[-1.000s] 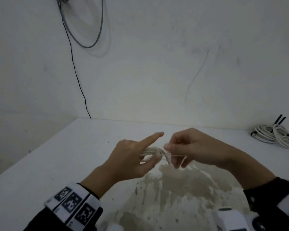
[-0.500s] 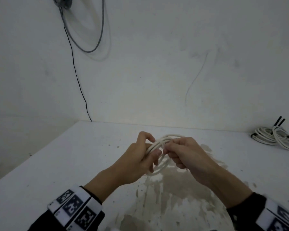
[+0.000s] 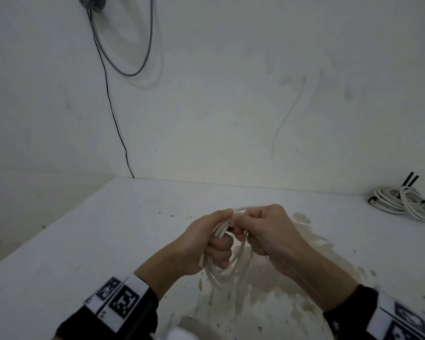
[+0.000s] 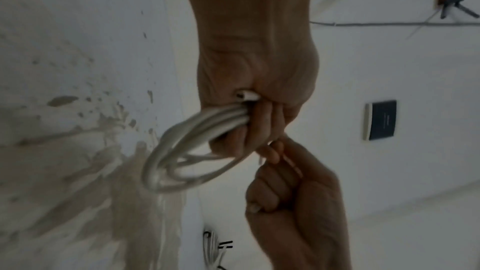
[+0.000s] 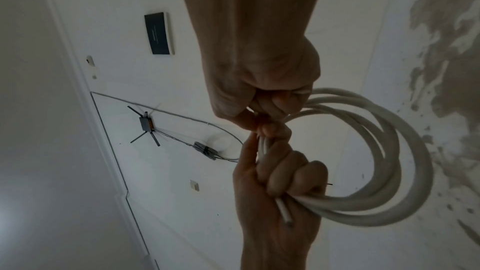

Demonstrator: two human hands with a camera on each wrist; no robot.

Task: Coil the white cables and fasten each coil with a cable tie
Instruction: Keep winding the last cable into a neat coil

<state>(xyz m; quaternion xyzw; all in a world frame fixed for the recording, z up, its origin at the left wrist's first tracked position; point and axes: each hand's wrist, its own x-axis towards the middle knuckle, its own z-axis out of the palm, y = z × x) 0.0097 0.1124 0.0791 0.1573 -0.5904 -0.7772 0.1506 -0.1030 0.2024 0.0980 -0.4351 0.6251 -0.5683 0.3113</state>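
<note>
White cable coil [image 3: 227,263] hangs below left hand [image 3: 206,244], fist clamping its top strands; right hand [image 3: 268,231] touching alongside, pinching there.

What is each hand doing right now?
Left hand: fingers curled round the cable coil, gripping it.
Right hand: fingers curled, pinching at the coil's top.

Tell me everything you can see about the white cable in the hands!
The white cable is smooth, round and looks like plastic. It is wound into several loose loops, held up above the stained table. The left hand grips the loops in a bunch, and one cut end pokes out of the fist. The right hand pinches the coil right beside it. No fastened tie shows on it.
</note>
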